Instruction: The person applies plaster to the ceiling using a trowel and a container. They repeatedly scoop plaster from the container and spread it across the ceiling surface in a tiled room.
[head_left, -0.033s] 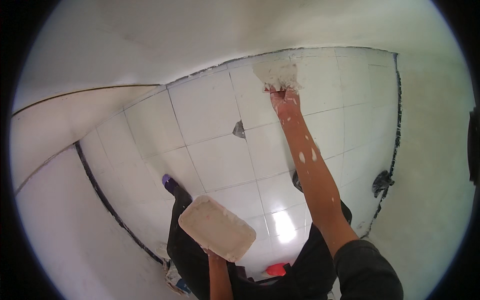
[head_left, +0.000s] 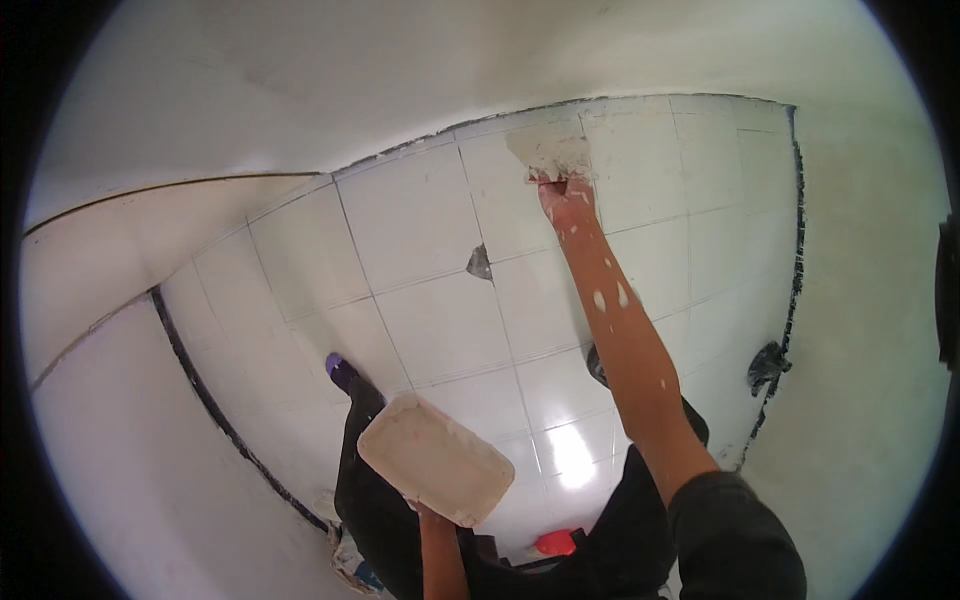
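My right hand (head_left: 566,198) is stretched up to the top rows of a white tiled wall (head_left: 420,220). It grips a flat spreading blade (head_left: 548,152) smeared with white paste and pressed against the tiles. White specks dot my right forearm. Lower down, my left hand (head_left: 432,517) holds up a rectangular board (head_left: 435,458) coated in whitish paste; the board hides most of the hand.
A small dark broken spot (head_left: 480,263) marks a tile joint mid-wall. Dark cut-outs (head_left: 768,366) sit near the tiling's black right edge. Plain plastered wall surrounds the tiles. Below are my dark trousers, a purple shoe tip (head_left: 338,368) and a red object (head_left: 555,543).
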